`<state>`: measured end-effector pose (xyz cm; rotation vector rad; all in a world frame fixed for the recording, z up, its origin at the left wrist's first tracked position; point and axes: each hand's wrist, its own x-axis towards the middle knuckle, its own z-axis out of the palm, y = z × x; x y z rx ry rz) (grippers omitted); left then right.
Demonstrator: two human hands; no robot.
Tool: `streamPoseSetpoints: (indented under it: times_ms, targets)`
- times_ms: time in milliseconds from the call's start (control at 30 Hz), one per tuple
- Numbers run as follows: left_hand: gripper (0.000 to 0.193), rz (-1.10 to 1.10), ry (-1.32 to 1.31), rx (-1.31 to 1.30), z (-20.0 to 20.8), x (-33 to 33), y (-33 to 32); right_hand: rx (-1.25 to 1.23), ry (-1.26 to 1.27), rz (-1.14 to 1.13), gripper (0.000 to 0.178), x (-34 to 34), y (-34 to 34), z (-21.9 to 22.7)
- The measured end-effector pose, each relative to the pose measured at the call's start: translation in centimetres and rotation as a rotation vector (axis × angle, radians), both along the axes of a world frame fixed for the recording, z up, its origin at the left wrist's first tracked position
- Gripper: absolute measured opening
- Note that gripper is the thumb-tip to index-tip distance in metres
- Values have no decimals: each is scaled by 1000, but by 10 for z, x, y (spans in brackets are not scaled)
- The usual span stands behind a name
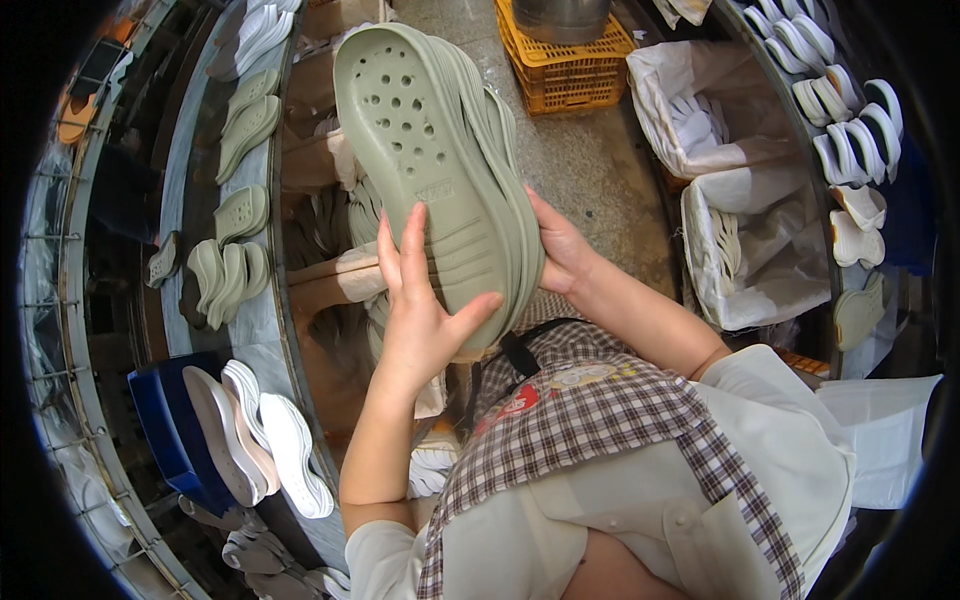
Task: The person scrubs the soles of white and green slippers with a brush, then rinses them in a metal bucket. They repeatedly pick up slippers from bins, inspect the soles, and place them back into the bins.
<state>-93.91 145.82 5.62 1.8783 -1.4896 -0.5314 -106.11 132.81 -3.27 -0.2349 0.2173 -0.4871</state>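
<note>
A stack of sage-green shoe soles (385, 140) stands tilted up between my two hands, toe end away from me. The front sole has a cluster of holes near its toe and ridges lower down; the edges of several more show behind it at the right. My left hand (425, 300) presses on the face of the front sole near its heel, fingers pointing up and thumb spread to the right. My right hand (563, 245) grips the right side of the stack, its fingers mostly hidden behind the soles.
Loose green soles (232, 275) lie on the shelf at left, above a blue bin (165, 425) and white soles (295, 455). Cloth-lined bins (755, 300) stand at right, beside a rack of white soles. A yellow crate (565, 75) sits on the floor ahead.
</note>
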Motion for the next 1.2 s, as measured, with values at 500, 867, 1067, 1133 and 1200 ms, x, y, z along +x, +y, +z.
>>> streamPoseSetpoints:
  times_ms: [500, 867, 1067, 1133, 1200]
  targets:
    - [111, 61, 11, -54, 0, -5, -1, -165, 71, -93, 59, -2, -5, 12]
    - [77, 109, 994, -239, -15, 48, -26, -198, 173, -8, 61, -3, 10, 37]
    - [43, 242, 1549, -31, -57, 61, -26, -90, 272, 281, 70, -11, -1, 34]
    - [32, 199, 1726, 43, -74, 60, -25, -26, 315, 314, 69, -14, -1, 29]
    - [33, 269, 1704, 51, -90, 56, -27, 62, 386, 310, 70, -14, 2, 24]
